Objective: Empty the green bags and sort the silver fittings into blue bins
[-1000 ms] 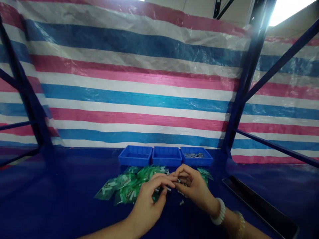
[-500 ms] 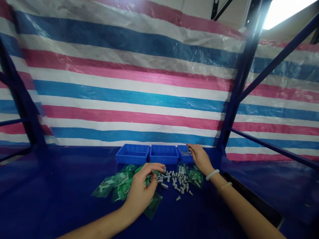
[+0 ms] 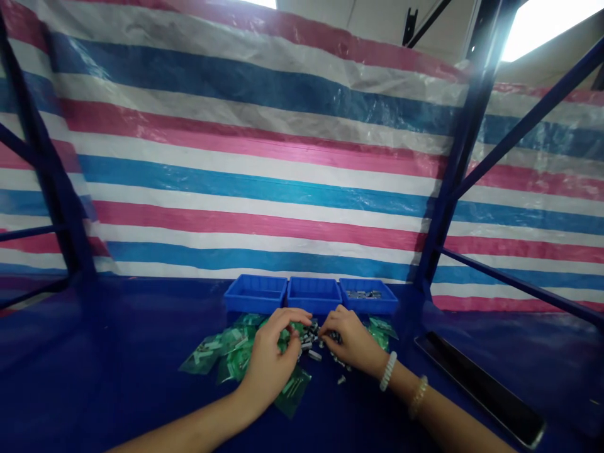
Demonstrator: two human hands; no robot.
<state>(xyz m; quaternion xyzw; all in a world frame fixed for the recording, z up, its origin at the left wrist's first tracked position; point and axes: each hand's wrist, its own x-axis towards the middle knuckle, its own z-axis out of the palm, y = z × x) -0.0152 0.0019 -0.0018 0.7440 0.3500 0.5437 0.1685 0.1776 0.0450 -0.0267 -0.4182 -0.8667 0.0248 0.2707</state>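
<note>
Small metal pieces (image 3: 314,355) are being sorted through by fingertip, between two bare hands.
The thumb and fingers of the left hand (image 3: 274,358) are held apart in a loose curve; those of the right hand (image 3: 356,343) are drawn together, but whether a piece is pinched cannot be told. The pieces lie between and below the hands, beside green bags (image 3: 202,354); they are probably best lifted singly, with the bags kept from being dragged along. Beyond, the raised rims of the left tray (image 3: 255,306), middle tray (image 3: 314,308) and right tray (image 3: 372,308) would have to be cleared from above. More sideways room is offered at left; at right, the forearm is flanked by a dark flat object (image 3: 481,387).
</note>
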